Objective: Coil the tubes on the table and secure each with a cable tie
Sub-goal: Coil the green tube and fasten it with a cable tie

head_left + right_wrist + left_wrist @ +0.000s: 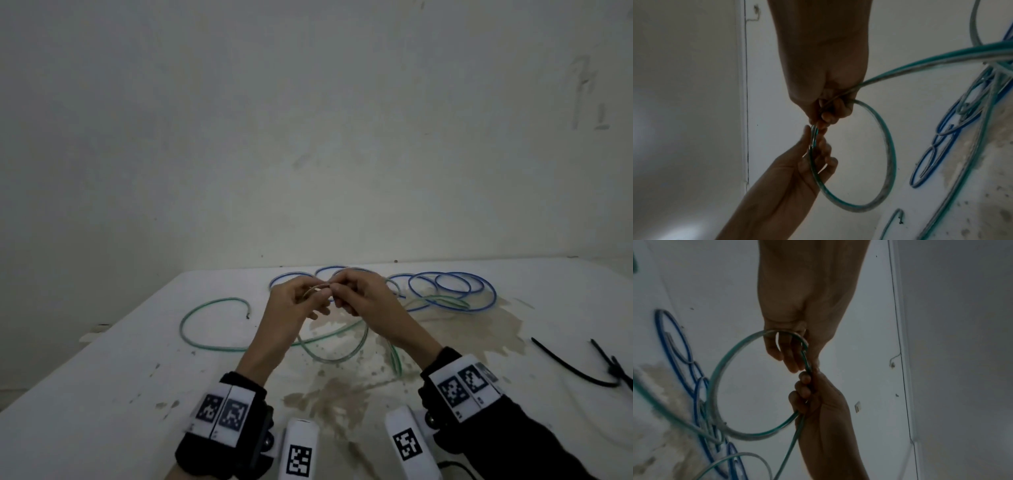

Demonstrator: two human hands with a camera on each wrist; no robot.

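A clear green-striped tube point(212, 346) sprawls over the white table point(102, 394). Part of it is lifted into one small loop point(715, 374) above the table centre. My left hand point(315, 293) pinches the top of that loop between thumb and fingers. My right hand point(339, 292) meets it fingertip to fingertip, with its fingers curled around the same green tube point(890, 154) where the strands cross. A blue-striped tube point(452, 284) lies in loose loops behind and right of the hands. Two black cable ties point(575, 370) lie at the right.
The table is stained brown point(329, 397) in the middle and near the blue loops. The green tube's free end point(247, 313) rests at the left. A pale wall point(308, 137) stands just behind the table. Two white marker-tagged blocks point(299, 448) sit at the near edge.
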